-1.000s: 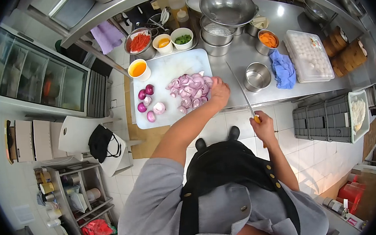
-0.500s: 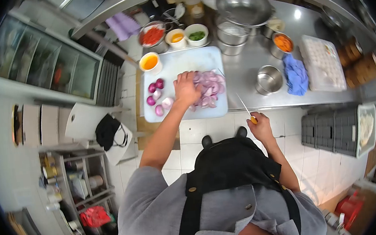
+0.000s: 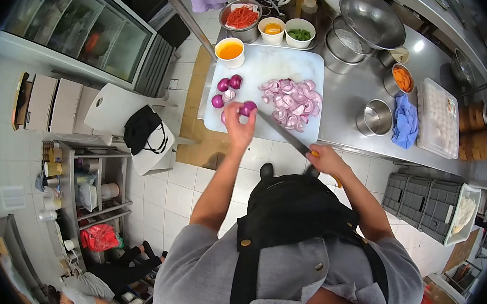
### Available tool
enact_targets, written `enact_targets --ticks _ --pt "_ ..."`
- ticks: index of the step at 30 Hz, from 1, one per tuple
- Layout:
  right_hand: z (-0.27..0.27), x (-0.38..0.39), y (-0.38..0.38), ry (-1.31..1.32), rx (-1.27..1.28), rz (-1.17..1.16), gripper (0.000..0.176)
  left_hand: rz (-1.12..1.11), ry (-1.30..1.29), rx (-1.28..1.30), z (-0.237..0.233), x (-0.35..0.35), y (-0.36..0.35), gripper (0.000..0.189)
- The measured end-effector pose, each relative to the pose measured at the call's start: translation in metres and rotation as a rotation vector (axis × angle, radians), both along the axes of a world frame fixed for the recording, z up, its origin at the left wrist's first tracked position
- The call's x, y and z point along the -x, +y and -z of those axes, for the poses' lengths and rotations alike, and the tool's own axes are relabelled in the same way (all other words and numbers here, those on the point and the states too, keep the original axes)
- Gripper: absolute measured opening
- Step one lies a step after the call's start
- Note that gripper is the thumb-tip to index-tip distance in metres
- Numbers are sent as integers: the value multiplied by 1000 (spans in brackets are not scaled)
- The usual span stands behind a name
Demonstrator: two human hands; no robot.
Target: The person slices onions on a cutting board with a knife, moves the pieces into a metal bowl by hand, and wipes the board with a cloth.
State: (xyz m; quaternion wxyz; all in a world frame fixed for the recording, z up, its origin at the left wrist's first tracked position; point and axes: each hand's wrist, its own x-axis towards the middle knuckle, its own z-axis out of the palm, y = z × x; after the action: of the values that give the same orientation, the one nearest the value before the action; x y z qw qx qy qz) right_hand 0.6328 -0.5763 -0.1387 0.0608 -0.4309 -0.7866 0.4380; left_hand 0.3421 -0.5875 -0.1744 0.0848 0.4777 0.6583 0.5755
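Note:
On the white cutting board, my left hand grips a purple onion between thumb and fingers. My right hand is closed on the yellow handle of a long knife, whose blade points up-left with its tip close to that onion. Sliced onions lie in a pile on the board's right half. Several onions rest on its left side, below a white cup of orange liquid.
Behind the board stand a pot of red shreds and a cup of greens. To the right are a steel pot, a blue cloth and a plastic box. Another person is at lower left.
My left hand has left the sliced pile and taken hold of an onion. The knife in my right hand has come up and left over the board's edge. The camera view has shifted.

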Motion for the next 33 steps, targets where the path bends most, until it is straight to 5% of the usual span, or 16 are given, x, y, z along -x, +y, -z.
enact_targets --ticks 3,8,12,18,22,33 --pt "4 14 14 -39 -41 53 21 68 -84 -38 28 -15 -19 40" --pt "-8 30 -1 -94 -198 20 22 30 324 175 13 -10 -36 43" --pt "8 42 -12 -186 -279 17 22 -89 153 176 4 -25 -20 46" --pt "-2 40 -13 -353 -208 -40 24 546 185 159 -1 14 -2 31" --pt "-6 38 -19 -308 -263 -31 23 392 176 221 -5 8 -7 31" --pt "-33 60 -47 -352 -310 -83 18 484 221 395 -13 5 -2 22"
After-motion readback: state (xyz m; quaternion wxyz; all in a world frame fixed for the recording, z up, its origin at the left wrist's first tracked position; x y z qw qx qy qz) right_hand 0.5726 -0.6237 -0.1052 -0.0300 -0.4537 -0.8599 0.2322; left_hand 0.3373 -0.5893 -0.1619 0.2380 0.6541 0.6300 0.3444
